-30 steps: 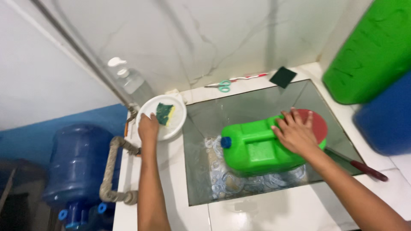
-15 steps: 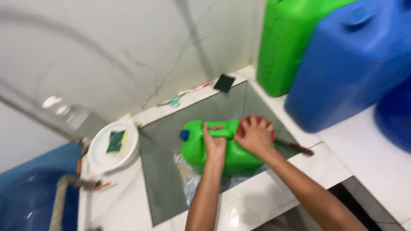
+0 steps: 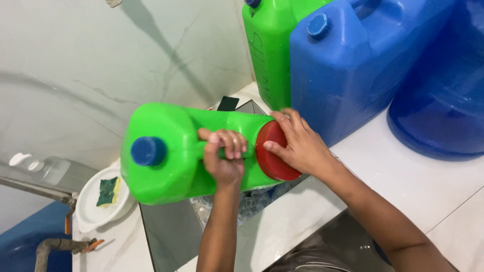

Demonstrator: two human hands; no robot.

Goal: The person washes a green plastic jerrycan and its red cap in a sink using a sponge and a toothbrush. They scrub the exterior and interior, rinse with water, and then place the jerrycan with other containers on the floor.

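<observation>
- Right now the left hand (image 3: 224, 156) is clenched around the moulded handle of the green jerrycan (image 3: 186, 151), which lies on its side at the centre of the frame, lifted over the tiled basin (image 3: 171, 236).
- Meanwhile the right hand (image 3: 297, 146) is spread over the red lid (image 3: 275, 156) at the can's end, fingers curled on its rim; it grips the lid, though I cannot tell how tightly.
- The blue cap (image 3: 148, 151) faces up at centre left, shut on its spout.
- By my reckoning the step in hand is working the red lid, with the left hand bracing the can against the turn.
- A next move would call for a firm hold on the handle so the can does not roll, and a steady wrist on the lid.
- At lower left a white bowl (image 3: 91, 214) holds a green sponge (image 3: 107, 191).
- Upright against the wall at upper right stand a second green jerrycan (image 3: 267, 45), a blue jerrycan (image 3: 348, 65) and a big blue water bottle (image 3: 443, 95).
</observation>
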